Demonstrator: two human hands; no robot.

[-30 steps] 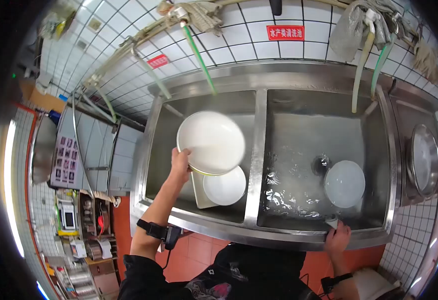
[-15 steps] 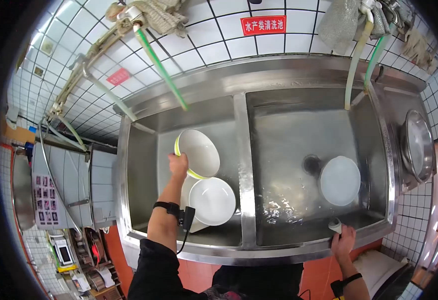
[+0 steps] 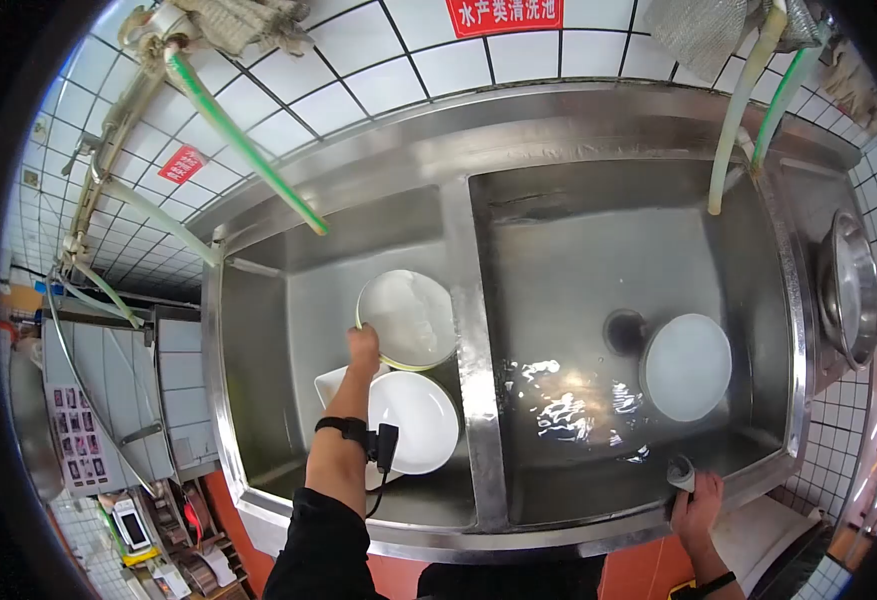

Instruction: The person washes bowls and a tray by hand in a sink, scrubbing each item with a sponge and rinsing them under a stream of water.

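Observation:
My left hand (image 3: pixel 363 349) grips the rim of a white bowl with a yellow-green edge (image 3: pixel 407 318), held low inside the left basin of a steel double sink (image 3: pixel 466 330). Just below it a white plate (image 3: pixel 413 421) lies on a white rectangular tray (image 3: pixel 332 385). My right hand (image 3: pixel 696 500) rests on the sink's front rim at the right, closed around a small grey-white object (image 3: pixel 680 472). In the right basin, a white plate (image 3: pixel 687 366) lies under shallow water beside the drain (image 3: pixel 622 331).
Green and white hoses (image 3: pixel 243 140) hang from the tiled wall over both basins. A metal lid (image 3: pixel 851 287) sits on the counter at the far right. Red signs (image 3: pixel 504 13) are fixed to the tiles. Shelves with clutter stand at the lower left.
My left hand has lowered the bowl from above the left basin down into it, tilting it flatter. My right hand stays on the front rim.

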